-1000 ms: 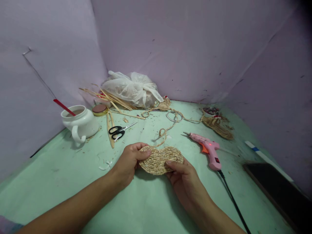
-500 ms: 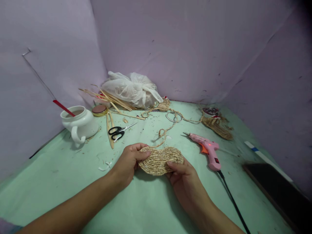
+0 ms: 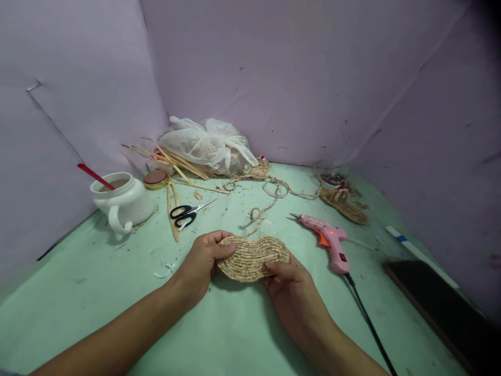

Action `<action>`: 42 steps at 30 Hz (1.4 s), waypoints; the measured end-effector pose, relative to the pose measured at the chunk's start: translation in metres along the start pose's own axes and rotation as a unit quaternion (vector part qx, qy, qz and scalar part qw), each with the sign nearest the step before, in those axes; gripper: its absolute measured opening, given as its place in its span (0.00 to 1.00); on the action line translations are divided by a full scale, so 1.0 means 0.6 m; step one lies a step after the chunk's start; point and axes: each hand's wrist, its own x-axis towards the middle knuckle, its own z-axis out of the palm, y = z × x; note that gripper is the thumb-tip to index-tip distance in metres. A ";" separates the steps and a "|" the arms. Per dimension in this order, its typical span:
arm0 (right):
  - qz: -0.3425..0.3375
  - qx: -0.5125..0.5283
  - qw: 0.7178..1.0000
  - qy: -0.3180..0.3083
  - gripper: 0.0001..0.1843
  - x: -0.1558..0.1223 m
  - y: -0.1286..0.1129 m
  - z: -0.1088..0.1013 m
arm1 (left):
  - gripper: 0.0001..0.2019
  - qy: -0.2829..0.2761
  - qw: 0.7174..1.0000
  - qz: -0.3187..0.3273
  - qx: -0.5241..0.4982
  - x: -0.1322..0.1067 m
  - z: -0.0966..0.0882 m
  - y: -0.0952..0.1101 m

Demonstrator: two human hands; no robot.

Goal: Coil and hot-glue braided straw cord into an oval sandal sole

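Note:
A flat sole-shaped piece of coiled straw braid (image 3: 252, 258) is held between my two hands above the table. My left hand (image 3: 203, 261) pinches its left end, thumb on top. At the right end, my right hand (image 3: 291, 282) grips it the same way, with its fingers underneath and out of sight. From the piece's upper edge a loose straw cord (image 3: 256, 214) trails back across the table. To the right lies a pink glue gun (image 3: 326, 237) with a small red light lit. Black-handled scissors (image 3: 188, 213) lie to the left.
A white mug-like pot (image 3: 136, 201) holding a red-handled hooked wire stands at left. At the back are a tied white plastic bag (image 3: 209, 143), straw strips (image 3: 183, 164) and a metal ring (image 3: 270, 194). A woven slipper (image 3: 344, 203) and a dark flat slab (image 3: 430, 303) lie at right.
The whole view has shifted slightly, so everything sits a little further left. Both hands keep the same grip on the straw piece.

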 end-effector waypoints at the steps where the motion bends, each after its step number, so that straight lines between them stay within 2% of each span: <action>1: 0.000 0.001 1.000 -0.002 0.18 0.000 0.000 0.000 | 0.10 0.001 1.000 0.002 0.002 0.000 0.000 0.001; 6: -0.011 0.008 1.000 -0.014 0.19 0.001 0.001 0.000 | 0.11 0.012 1.000 -0.001 0.009 -0.002 0.004 0.005; 12: -0.020 -0.009 1.000 -0.013 0.19 -0.001 0.001 0.002 | 0.11 -0.001 1.000 0.006 0.016 0.000 0.004 0.006; 21: -0.030 0.008 0.999 -0.008 0.09 0.000 -0.002 0.002 | 0.11 -0.003 0.999 0.039 0.019 -0.001 -0.002 0.003; 26: -0.020 0.000 1.000 0.022 0.11 0.002 -0.002 0.002 | 0.11 -0.005 0.998 0.059 0.027 -0.001 -0.003 0.001; 34: -0.013 -0.005 1.000 0.000 0.14 0.001 -0.001 0.000 | 0.10 0.003 0.998 0.057 0.020 -0.001 -0.004 0.001; 42: 0.006 0.002 1.000 -0.001 0.10 0.002 -0.003 -0.001 | 0.10 -0.006 0.998 0.060 0.030 -0.005 0.000 0.001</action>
